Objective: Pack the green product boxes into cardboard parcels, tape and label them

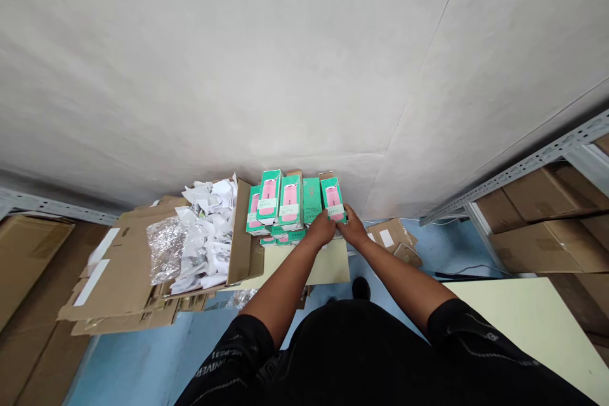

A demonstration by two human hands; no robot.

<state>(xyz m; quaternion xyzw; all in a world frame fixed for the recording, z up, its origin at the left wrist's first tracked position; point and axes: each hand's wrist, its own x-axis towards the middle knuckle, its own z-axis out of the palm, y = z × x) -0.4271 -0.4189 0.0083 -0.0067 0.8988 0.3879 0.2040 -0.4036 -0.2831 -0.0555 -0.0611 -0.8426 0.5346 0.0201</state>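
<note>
Between my hands is a green box with a pink picture (333, 196), at the right end of a stacked group of similar boxes. My left hand (322, 228) grips its lower left corner, and my right hand (353, 227) closes on its lower right side. Just left of it stands a plain green box (312, 198). Farther left are more green boxes with pink pictures, among them one in the middle (290, 200) and a taller-standing one (269, 195). Several more lie beneath, partly hidden. All rest on a pale yellow table (333, 269).
Left of the boxes, an open carton (240, 235) holds crumpled white paper (209, 228) and bubble wrap (166, 247). Flattened cardboard (126, 266) lies beyond it. Shelves with brown cartons (547, 247) stand at the right; another pale table (518, 323) is nearer me. A wall rises behind.
</note>
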